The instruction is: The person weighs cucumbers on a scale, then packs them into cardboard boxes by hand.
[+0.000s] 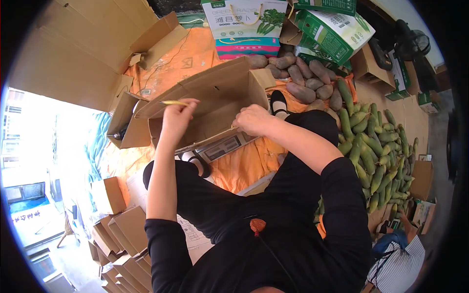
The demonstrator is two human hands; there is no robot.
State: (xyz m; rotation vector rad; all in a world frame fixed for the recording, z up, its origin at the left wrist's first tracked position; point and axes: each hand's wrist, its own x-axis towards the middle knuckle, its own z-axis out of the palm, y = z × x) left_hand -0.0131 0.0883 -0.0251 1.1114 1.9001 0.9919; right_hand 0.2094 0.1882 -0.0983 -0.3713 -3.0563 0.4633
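Observation:
An open cardboard box (pixel 210 93) lies in front of me between my feet, its inside facing up. Over its left part, my left hand (pixel 180 116) is closed on a thin yellow tool (pixel 175 103), pinched between thumb and fingers. My right hand (pixel 251 120) is closed at the box's near edge, toward the right end; whether its fingers grip the cardboard I cannot make out. A printed label or panel (pixel 221 148) shows on the near outer side of the box.
Green radishes (pixel 373 151) are heaped at the right. Reddish-brown roots (pixel 305 80) lie beyond the box, near printed cartons (pixel 244 19). Orange sheeting (pixel 239 166) covers the floor. Folded cardboard boxes (pixel 129 229) stand at the lower left.

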